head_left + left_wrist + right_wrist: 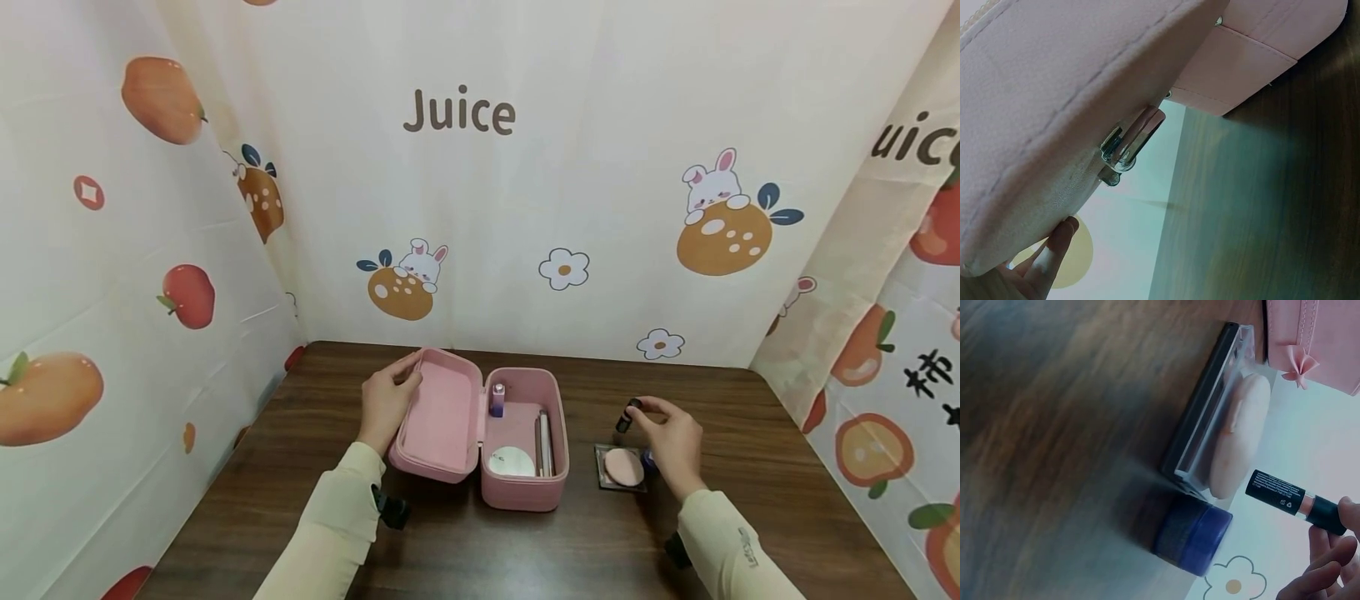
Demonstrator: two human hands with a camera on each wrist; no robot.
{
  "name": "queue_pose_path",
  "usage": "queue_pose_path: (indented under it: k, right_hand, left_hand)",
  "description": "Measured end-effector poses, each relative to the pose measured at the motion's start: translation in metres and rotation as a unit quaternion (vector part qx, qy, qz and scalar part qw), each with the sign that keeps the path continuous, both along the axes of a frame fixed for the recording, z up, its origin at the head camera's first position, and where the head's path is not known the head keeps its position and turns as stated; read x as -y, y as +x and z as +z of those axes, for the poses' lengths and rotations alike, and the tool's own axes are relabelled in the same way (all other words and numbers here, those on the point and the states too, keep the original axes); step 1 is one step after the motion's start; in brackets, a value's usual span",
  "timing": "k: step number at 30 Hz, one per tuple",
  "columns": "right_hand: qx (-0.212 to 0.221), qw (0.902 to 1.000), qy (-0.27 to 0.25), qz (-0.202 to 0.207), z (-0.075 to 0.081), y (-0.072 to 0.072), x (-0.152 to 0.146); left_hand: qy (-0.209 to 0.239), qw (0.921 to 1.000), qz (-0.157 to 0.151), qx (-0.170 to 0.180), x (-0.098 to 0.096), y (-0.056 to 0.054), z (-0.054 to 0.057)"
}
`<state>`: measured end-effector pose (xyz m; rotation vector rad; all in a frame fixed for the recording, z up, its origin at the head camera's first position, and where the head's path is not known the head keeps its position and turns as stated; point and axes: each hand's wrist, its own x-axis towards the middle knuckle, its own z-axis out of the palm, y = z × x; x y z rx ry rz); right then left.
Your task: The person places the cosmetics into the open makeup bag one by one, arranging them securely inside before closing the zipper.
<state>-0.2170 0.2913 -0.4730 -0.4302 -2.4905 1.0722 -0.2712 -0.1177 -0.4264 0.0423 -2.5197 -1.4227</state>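
Note:
My left hand (387,402) grips the outer edge of the opened lid (442,412) of a pink cosmetic case. In the left wrist view the lid's metal clasp (1129,144) shows close up. My right hand (672,442) pinches a black lipstick tube (1279,489) by one end, raised above the table to the right of the case. Beneath it lies a flat square compact (600,471) with a pale pink puff (1241,437) resting on top. Beside the compact stands a small blue jar (1194,534), partly hidden by the right hand in the head view.
Inside the case's base (525,498) are a purple-and-white tube (498,400), a round white disc (512,461) and slim pen-like sticks (546,446). The brown wooden table (465,558) meets printed curtains (495,208) at the back and sides.

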Motion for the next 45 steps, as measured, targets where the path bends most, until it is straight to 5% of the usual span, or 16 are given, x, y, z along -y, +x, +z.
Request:
queue_pose_path:
  k: [45]
  right_hand:
    - [-0.039,0.9978,-0.024,0.048,0.033,-0.021,0.042]
  left_hand:
    - [0.014,0.9999,-0.006,0.0,0.002,0.003,0.002]
